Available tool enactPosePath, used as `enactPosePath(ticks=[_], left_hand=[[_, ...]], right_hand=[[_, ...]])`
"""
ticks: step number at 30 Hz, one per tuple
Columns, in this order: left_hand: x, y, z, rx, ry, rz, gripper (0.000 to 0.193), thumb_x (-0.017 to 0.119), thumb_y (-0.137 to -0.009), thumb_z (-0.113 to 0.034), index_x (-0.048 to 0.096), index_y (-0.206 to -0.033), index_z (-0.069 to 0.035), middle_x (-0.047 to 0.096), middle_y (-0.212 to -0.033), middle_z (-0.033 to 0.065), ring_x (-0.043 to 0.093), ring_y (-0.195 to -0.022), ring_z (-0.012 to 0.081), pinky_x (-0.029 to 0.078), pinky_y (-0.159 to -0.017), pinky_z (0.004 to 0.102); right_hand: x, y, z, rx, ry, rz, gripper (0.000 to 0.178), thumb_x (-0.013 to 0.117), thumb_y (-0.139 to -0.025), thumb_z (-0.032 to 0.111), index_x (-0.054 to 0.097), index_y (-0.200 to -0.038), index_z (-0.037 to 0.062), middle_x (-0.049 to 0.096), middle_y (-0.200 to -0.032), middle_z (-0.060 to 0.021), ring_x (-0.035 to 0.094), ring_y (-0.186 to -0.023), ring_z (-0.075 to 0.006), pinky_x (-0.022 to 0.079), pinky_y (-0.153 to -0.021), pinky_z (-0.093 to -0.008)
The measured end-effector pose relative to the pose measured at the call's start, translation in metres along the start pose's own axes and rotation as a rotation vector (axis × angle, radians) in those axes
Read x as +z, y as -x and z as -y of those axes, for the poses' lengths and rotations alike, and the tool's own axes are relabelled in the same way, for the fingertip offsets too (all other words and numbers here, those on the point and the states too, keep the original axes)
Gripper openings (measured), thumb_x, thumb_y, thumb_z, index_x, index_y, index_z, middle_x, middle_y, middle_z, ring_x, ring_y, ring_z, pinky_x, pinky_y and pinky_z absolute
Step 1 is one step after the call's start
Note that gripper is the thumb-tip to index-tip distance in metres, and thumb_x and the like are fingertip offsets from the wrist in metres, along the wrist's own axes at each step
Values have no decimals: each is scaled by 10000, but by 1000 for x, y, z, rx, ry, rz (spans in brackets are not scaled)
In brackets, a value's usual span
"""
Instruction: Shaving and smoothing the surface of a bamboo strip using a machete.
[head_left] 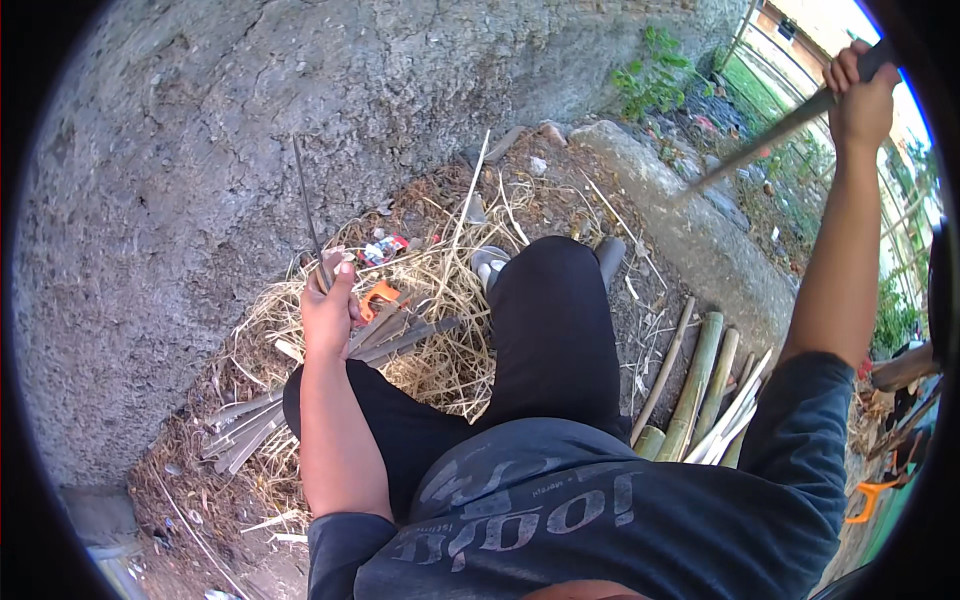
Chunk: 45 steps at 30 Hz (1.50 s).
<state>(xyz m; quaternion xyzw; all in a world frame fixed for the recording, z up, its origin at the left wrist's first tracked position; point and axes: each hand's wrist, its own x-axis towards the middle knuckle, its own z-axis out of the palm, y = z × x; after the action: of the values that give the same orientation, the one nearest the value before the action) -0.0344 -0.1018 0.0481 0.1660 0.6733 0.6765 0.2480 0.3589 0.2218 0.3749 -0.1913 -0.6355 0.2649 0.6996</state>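
Note:
My left hand (328,310) is closed around the handle of a knife (306,195), whose thin dark blade points up in front of the wall. Raised high at the far right, my right hand (862,105) grips one end of a long, flat grey strip (770,138). The strip slants down to the left and its far end hangs free. Just below my left hand, several grey bamboo slats (395,338) lie across pale shavings (440,365). An orange saw-like handle (378,300) sits among them, its other end hidden.
A rough grey wall (190,200) rises close on the left. Bamboo poles (697,375) and pale split strips (735,415) lie to the right of my knee. More slats (245,425) rest at the left. A second orange handle (868,500) shows at the right edge.

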Motion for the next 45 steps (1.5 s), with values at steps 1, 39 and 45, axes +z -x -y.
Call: enactPosePath(ticks=[1,39,45], left_hand=[[-5,0,-1,2,1,-16,362,664,-940,-340,575,-1129,-44,471,-606,-27,434,-461,62,274,-410,228],[-7,-38,-8,343,-603,467,274,677,-761,-221,609,-921,-8,593,-817,89,582,-740,216,465,-696,359],[-7,-45,-1,286,-590,163,268,633,-731,-247,607,-825,2,613,-795,162,615,-744,320,478,-705,408]], right_hand=[[13,-9,-4,-50,-107,38,460,224,-1040,414,470,-928,41,327,-640,-4,303,-558,-119,285,-551,-274],[256,201,-264,1089,-1271,13,611,193,-988,597,488,-934,65,444,-679,-33,464,-601,-175,441,-612,-394],[277,247,-190,1229,-116,-72,467,408,-979,477,505,-1150,53,506,-1069,-106,524,-947,-193,486,-737,-424]])
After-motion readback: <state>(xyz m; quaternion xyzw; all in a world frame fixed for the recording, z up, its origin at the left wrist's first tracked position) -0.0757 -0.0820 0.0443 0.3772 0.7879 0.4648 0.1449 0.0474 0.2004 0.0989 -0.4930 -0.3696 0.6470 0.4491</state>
